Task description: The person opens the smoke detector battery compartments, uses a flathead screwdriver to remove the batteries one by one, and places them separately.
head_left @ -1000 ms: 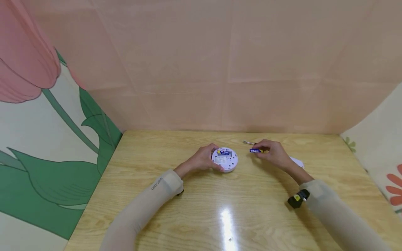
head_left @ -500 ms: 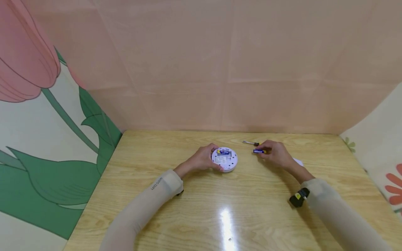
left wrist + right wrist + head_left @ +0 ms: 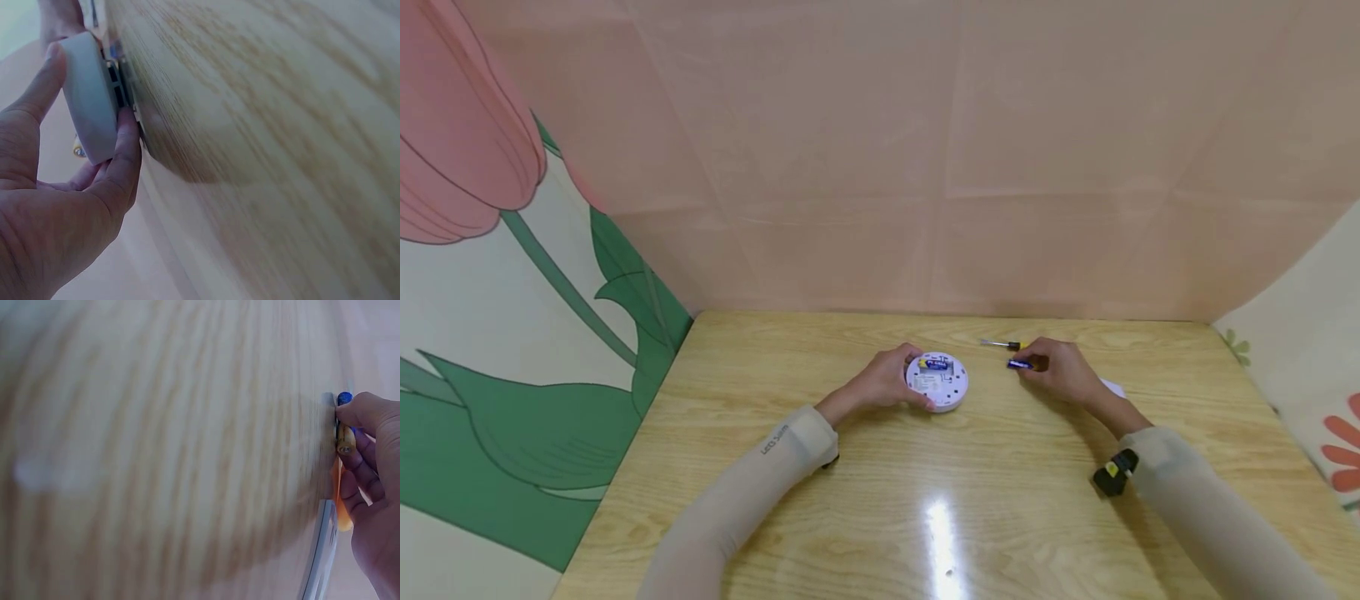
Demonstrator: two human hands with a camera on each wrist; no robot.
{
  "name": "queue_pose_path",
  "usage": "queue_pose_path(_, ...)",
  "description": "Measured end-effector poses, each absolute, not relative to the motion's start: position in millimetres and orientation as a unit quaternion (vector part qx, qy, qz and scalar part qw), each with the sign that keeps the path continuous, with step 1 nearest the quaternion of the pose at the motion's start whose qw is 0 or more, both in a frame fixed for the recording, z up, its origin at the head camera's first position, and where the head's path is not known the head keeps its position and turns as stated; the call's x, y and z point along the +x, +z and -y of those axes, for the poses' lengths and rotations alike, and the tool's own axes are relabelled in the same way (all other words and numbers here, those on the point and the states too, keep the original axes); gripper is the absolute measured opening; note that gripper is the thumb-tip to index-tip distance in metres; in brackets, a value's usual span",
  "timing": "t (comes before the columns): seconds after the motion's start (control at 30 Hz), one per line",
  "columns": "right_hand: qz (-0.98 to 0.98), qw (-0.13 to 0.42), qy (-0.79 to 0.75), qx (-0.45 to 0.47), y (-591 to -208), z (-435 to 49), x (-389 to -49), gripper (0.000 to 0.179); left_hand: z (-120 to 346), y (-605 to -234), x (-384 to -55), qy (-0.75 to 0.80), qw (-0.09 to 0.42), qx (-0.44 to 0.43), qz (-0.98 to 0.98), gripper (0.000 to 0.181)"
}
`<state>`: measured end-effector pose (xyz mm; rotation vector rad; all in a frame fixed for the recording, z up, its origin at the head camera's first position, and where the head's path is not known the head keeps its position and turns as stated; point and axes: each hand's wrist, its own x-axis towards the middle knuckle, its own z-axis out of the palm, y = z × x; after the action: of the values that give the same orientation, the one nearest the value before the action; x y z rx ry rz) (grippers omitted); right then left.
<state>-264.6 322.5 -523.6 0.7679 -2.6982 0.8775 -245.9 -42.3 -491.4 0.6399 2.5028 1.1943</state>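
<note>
My left hand [image 3: 887, 379] grips a round white device [image 3: 947, 392], like a smoke alarm, by its left side, thumb on the near rim and fingers round the far rim. Its open battery compartment faces up, with a blue and yellow battery [image 3: 934, 364] in it. In the left wrist view, the device [image 3: 90, 100] shows edge-on close over the table. To the right, my right hand [image 3: 1060, 368] pinches another blue and yellow battery [image 3: 1019, 364] between thumb and fingers. The right wrist view shows this battery [image 3: 345, 444] lying level, right at the tabletop.
A screwdriver [image 3: 998, 342] lies just beyond my right hand, its handle partly hidden. A white cover [image 3: 1114, 387] lies on the wooden table [image 3: 880, 483], partly behind my right wrist. A pink cloth wall [image 3: 850, 208] rises at the table's far edge.
My right hand has moved slightly right and lowered the battery to the tabletop, leaving more of the screwdriver in sight. My left hand and the device have stayed in place.
</note>
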Motion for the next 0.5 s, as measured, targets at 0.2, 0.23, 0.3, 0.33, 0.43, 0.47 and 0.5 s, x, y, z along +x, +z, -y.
queue_pose_path(0.2, 0.911, 0.083, 0.312, 0.257, -521.4, -323.1, -263.3, 0.02, 42.1, -492.6, -246.0, 0.417, 0.147, 0.224, -0.869, 0.089)
queue_pose_path(0.23, 0.911, 0.082, 0.311, 0.256, -521.3, -323.4, -263.3, 0.02, 42.1, -492.8, -246.1, 0.417, 0.147, 0.224, -0.869, 0.089)
queue_pose_path(0.3, 0.913, 0.083, 0.308, 0.256, -520.7, -323.6, -262.8, 0.02, 42.1, -492.9, -246.1, 0.417, 0.148, 0.224, -0.868, 0.089)
queue_pose_path(0.33, 0.913, 0.084, 0.306, 0.255, -520.7, -323.8, -262.8, 0.021, 42.1, -492.9, -246.2, 0.418, 0.148, 0.224, -0.868, 0.089)
queue_pose_path(0.43, 0.915, 0.087, 0.304, 0.251, -520.4, -324.5, -262.4, 0.024, 42.5, -492.4, -245.8, 0.421, 0.151, 0.222, -0.866, 0.088)
queue_pose_path(0.47, 0.916, 0.088, 0.304, 0.249, -520.2, -324.5, -262.1, 0.025, 42.7, -492.1, -245.6, 0.422, 0.152, 0.221, -0.866, 0.088)
queue_pose_path(0.5, 0.916, 0.087, 0.305, 0.246, -520.0, -324.6, -262.0, 0.026, 42.9, -491.8, -245.5, 0.423, 0.152, 0.22, -0.866, 0.087)
